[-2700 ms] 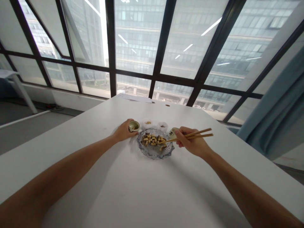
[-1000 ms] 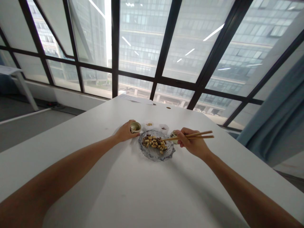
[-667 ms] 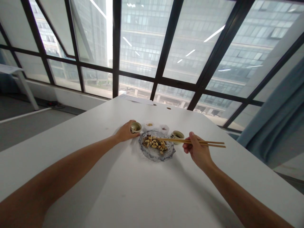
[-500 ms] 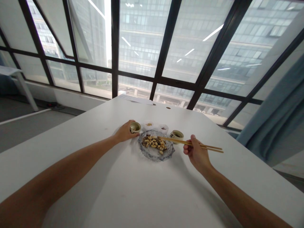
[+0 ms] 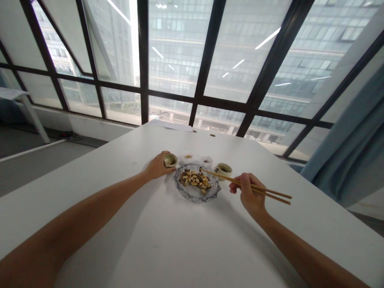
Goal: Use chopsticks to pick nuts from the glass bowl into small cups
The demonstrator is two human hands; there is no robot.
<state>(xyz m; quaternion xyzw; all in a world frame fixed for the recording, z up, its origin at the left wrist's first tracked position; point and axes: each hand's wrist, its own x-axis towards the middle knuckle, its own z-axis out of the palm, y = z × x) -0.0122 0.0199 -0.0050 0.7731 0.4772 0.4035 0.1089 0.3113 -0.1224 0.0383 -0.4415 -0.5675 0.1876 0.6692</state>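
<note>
My left hand (image 5: 157, 165) is wrapped round a small greenish cup (image 5: 170, 160) on the table, left of a clear glass plate (image 5: 195, 197). A heap of mixed nuts and seeds (image 5: 194, 179) lies on that plate. In my right hand (image 5: 250, 192) is a pair of wooden chopsticks (image 5: 223, 175), reaching left over the plate. Their tips meet above its back edge, with a small dark piece at them, too small to name. Behind the chopsticks stands a second greenish cup (image 5: 227, 167) with dark lettering.
Two small clear cups stand behind the plate, the left one (image 5: 187, 161) with pale pieces, the right one (image 5: 206, 164) with dark pieces. Papers (image 5: 174, 127) and a brown disc (image 5: 213, 135) lie at the white table's (image 5: 168, 240) far end, before the windows. A blue curtain (image 5: 351, 148) hangs at right.
The chopstick tips have lifted off the nut heap with a small dark piece, and their back ends have dropped and spread. My left hand stays on the cup.
</note>
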